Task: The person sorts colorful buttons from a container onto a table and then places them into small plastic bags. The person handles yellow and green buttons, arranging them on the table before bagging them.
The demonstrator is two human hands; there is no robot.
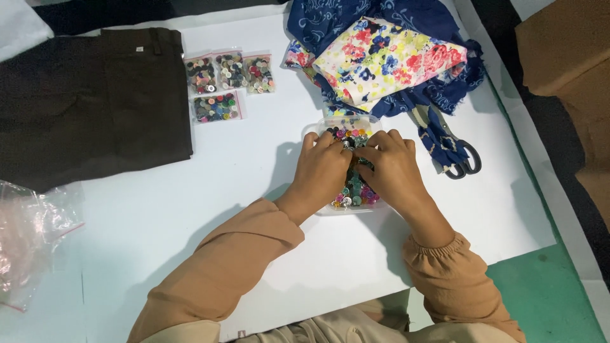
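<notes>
A clear plastic box [316, 129] full of mixed coloured buttons [353, 190] sits on the white table. Both hands rest over it. My left hand [323, 171] covers the box's left side, fingers curled down into the buttons. My right hand [389, 170] covers the right side, its fingertips meeting the left hand's near the box's far end. What the fingertips pinch is hidden among the buttons.
Several small bags of buttons [229, 76] lie at the back. Dark brown trousers [89, 101] lie at the left. A floral cloth [387, 60] on blue fabric [330, 22] lies behind the box, with scissors [460, 159] to the right. Clear plastic bags [28, 235] sit at the left edge.
</notes>
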